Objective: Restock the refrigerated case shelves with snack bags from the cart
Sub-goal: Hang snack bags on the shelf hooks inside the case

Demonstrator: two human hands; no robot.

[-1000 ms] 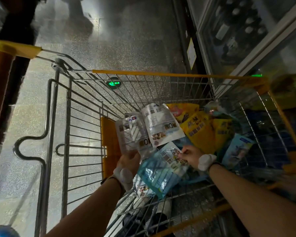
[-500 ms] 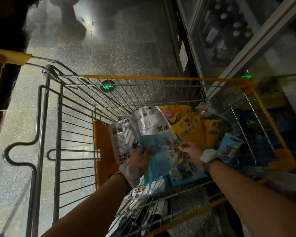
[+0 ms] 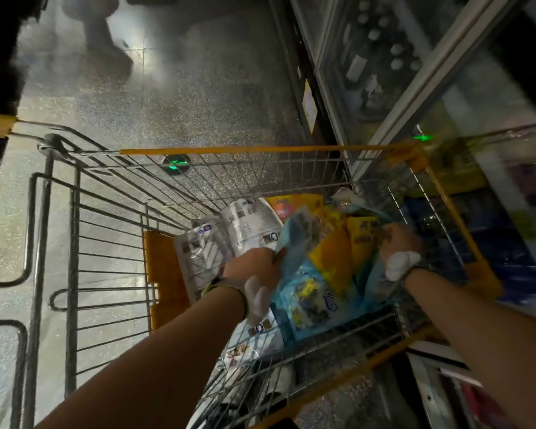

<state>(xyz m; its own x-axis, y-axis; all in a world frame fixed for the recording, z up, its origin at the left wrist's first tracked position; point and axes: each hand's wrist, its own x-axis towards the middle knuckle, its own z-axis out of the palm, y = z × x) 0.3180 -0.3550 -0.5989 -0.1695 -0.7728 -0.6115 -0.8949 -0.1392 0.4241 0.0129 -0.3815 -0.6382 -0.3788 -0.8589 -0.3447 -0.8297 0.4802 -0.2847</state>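
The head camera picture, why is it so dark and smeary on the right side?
In the head view, the light is dim; the shiny speckled floor catches glare at top left, the glass-doored refrigerated case at right is streaked with motion blur, and the yellow-rimmed wire cart bends from wide-angle distortion.

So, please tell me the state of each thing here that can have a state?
left hand: holds light blue bag.
right hand: fingers curled on yellow bag.
light blue bag: raised above the pile, blurred.
yellow bag: lying in the cart.
white bags: leaning against the cart's side.
cart: partly filled.
glass door: cannot tell whether closed.
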